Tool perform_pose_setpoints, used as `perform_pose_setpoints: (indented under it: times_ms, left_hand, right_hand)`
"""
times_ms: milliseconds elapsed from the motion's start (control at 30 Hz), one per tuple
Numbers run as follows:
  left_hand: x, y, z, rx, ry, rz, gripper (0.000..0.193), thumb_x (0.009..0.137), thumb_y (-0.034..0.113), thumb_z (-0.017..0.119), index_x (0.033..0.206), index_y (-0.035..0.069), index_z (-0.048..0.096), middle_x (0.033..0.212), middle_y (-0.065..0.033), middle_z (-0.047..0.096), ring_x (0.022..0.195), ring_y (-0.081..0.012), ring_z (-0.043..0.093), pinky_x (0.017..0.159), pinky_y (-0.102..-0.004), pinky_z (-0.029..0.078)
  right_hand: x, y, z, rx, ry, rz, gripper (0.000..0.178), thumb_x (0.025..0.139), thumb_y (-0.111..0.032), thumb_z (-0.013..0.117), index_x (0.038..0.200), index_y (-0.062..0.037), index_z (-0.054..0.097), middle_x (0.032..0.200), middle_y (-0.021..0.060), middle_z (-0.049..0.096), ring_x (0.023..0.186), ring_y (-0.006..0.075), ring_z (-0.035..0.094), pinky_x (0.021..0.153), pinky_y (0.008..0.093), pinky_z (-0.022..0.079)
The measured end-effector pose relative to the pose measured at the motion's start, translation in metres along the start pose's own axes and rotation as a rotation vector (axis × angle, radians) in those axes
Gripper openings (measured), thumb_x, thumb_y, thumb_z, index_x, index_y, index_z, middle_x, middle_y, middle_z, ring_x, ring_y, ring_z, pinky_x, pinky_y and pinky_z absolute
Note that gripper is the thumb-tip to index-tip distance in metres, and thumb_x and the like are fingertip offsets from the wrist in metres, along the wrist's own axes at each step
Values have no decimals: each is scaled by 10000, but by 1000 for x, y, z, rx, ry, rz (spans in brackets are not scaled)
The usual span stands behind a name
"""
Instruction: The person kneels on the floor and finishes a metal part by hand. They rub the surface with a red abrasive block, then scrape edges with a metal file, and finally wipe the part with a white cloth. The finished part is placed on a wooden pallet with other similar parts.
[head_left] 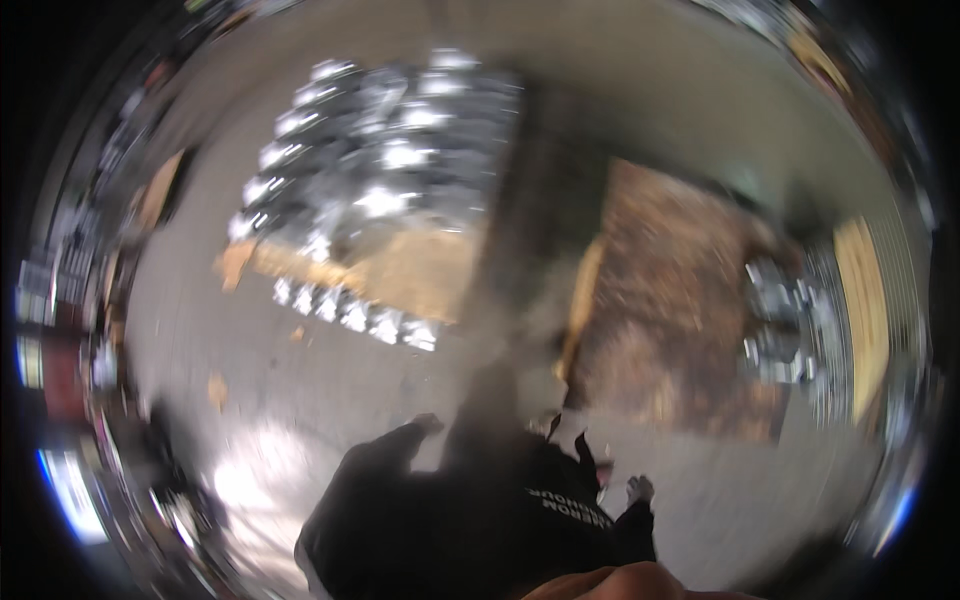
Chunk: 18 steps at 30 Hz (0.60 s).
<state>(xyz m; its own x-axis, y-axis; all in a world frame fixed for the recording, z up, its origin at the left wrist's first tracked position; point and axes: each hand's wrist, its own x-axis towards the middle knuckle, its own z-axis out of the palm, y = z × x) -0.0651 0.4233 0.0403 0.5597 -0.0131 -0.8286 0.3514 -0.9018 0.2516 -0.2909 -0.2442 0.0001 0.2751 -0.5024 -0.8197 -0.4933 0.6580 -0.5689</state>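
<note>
My left hand [428, 423] shows only as a small blurred patch at the end of its black sleeve. It is nearest to a stack of shiny metal pieces [405, 150] in rows, apart from it. Tan cardboard [420, 272] lies over the near part of that stack. On the other side of my body, my right hand [640, 488] hangs low past its dark sleeve, just below a brown, stained flat surface [675, 290] and not touching it. Motion smears the fingers of both hands. Nothing that either might hold can be made out.
Grey concrete floor [330, 385] with small tan scraps surrounds the stack. A dark, blurred strip [545, 190] runs between the stack and the brown surface. Farther right are more shiny metal pieces [782, 320] and a pale wooden board [862, 320]. Blurred clutter rings the edges.
</note>
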Motion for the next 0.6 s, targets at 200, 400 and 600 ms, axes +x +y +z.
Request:
perform_pose_setpoints:
  times_ms: [200,400,600]
  left_hand:
    - [64,52,-43,-299,-14,344,220,982,247,718,1087,56,692,826,-39,678,719,-145,660,636,-302,544]
    - [158,151,-85,-656,-209,340,89,990,188,629,1016,111,666,925,-32,677,755,-139,631,593,-298,494]
    - [157,245,-92,-459,56,345,230,1000,238,608,1008,16,666,803,-64,700,662,-187,633,609,-354,496]
  right_hand:
    - [-53,140,-85,-485,263,67,306,1039,-314,587,1199,-60,644,1023,143,717,858,294,709,659,444,528]
    - [-75,104,-29,101,241,3,299,1028,-207,624,1233,4,680,1031,130,736,888,259,719,740,391,561]
    - [-26,-5,-41,-306,273,-180,298,1004,-157,667,1242,19,702,1030,76,752,889,191,708,784,326,568]
